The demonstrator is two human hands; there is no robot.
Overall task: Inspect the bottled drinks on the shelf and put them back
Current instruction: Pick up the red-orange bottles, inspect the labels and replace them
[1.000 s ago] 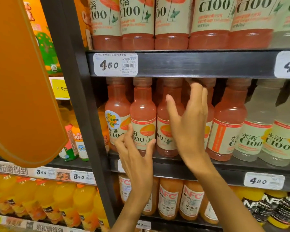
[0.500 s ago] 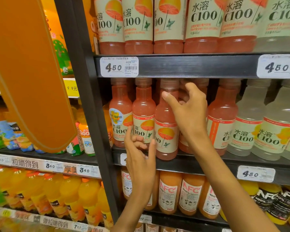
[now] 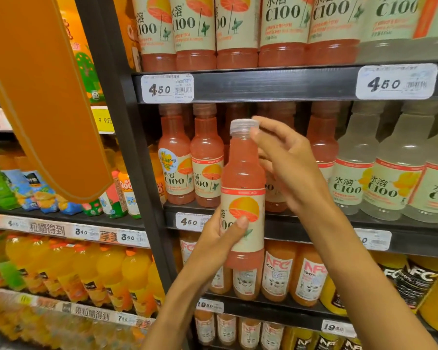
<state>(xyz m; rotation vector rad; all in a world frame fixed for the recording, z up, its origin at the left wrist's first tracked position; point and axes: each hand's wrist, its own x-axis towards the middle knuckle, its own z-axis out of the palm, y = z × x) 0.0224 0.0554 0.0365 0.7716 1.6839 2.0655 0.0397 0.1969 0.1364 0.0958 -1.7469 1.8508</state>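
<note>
One pink bottle (image 3: 243, 198) is off the shelf (image 3: 301, 221) and under inspection, held upright in front of its row; returning it, and judging by the full rows, checking others, remains. The left hand (image 3: 220, 243) grips its label, while the right hand's (image 3: 286, 162) fingertips pinch the cap.

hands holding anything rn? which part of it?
Yes: one pink drink bottle, off the shelf. The left hand grips it around the label, low on the body. The right hand has fingertips at the cap and neck.
</note>
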